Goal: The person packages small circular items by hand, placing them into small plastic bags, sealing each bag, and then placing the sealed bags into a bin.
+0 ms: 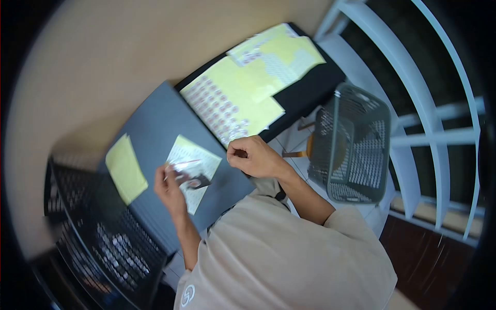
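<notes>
My left hand (169, 190) is closed on the edge of a small clear plastic packet (198, 180) with a dark, partly reddish print or content. Beneath the packet, a pale sheet with rows of small printed marks (182, 150) lies on the grey table (155, 119). My right hand (257, 157) is curled, thumb against fingers, near the table's right edge. Whatever those fingers may hold is too small to make out. Just beyond it lies a yellow sheet with rows of round reddish stickers (209, 106).
Yellow sheets (126, 170) are stacked at the table's left. More yellow sheets (279, 62) cover a black surface (310, 85) at the back. A grey-green basket (386, 155) stands to the right by white railings (434, 139). A black basket holding shiny packets (119, 248) is at lower left.
</notes>
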`<state>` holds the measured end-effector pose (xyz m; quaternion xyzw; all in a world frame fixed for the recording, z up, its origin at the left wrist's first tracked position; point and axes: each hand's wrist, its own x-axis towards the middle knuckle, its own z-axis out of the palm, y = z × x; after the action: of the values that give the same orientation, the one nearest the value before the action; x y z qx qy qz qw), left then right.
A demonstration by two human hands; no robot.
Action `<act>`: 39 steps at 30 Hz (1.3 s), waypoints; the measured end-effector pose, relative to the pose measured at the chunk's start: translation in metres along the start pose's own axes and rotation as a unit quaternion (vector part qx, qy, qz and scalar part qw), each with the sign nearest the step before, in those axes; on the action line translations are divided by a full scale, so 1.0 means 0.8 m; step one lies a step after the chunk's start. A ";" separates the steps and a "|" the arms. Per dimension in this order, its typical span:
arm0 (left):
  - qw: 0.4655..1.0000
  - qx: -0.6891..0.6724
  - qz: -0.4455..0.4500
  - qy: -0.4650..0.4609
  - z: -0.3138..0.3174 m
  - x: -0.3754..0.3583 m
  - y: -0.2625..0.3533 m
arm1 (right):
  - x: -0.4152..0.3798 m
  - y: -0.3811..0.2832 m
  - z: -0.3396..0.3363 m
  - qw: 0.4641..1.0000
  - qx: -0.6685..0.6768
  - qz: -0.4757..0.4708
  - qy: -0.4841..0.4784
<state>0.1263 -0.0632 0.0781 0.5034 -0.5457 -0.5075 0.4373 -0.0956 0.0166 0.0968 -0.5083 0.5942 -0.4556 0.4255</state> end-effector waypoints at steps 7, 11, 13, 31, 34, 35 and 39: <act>0.967 0.073 0.082 -0.230 0.070 -0.008 0.018 | -0.049 -0.022 -0.029 0.991 0.126 0.026 0.024; 0.912 0.091 0.157 -0.369 0.106 -0.014 0.032 | -0.061 0.012 -0.025 0.982 0.099 -0.039 0.153; 0.911 0.105 0.122 -0.379 0.125 -0.019 0.041 | -0.087 0.028 -0.065 0.962 0.106 0.009 0.252; 0.951 0.192 0.021 -0.243 -0.019 0.048 0.006 | -0.242 0.442 -0.326 0.745 0.159 0.416 0.497; 0.949 0.212 -0.015 -0.231 -0.041 0.045 -0.003 | -0.236 0.496 -0.316 0.737 0.181 0.471 0.449; 0.946 0.224 -0.035 -0.232 -0.045 0.042 -0.007 | -0.236 0.521 -0.320 0.751 0.181 0.486 0.410; 0.943 0.237 -0.081 -0.221 -0.071 0.034 -0.019 | -0.205 0.497 -0.314 0.746 0.140 0.505 0.410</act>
<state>0.1808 -0.0965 0.0680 0.5105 -0.6901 -0.4958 0.1315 -0.4048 0.2335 -0.2275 0.1677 0.8108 -0.4167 0.3753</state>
